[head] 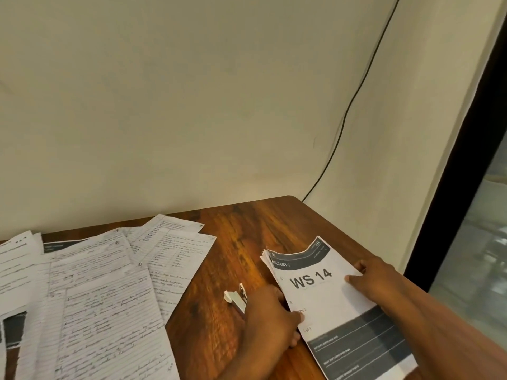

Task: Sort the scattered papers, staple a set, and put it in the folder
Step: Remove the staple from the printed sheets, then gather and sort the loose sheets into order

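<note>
A: Head view. Where's the set?

B: Printed stack (326, 292) by the worktop's right edge, lying flat on the wood, skewed to the edge. Top sheet reads "WS 14", dark band along its far end, dark block at its near end. Sheet edges fan out a bit at the stack's far left corner.

A: Hands?

B: Both on it. Left hand (270, 316) grips the stack's left long edge, thumb on top of the sheet, fingers curled round the edge. Right hand (373, 281) rests on the right side of the top sheet, fingers fairly straight and pressing down; it curls round nothing.

A: Rest of the papers?

B: Handwritten lined sheets (104, 303) scattered and overlapping over the left half of the worktop (236, 237), reaching its far edge and running off frame at the left and near sides. A few dark-banded printed pages (16, 327) mixed in at the left edge.

A: Anything between the two piles?

B: Small white object (235, 297) on bare wood, just beside the left hand. Too small to tell what it is.

A: Background?

B: Plain wall, thin black cable (354, 100) running down it to the worktop's far right corner. Dark frame with glass at the right.
</note>
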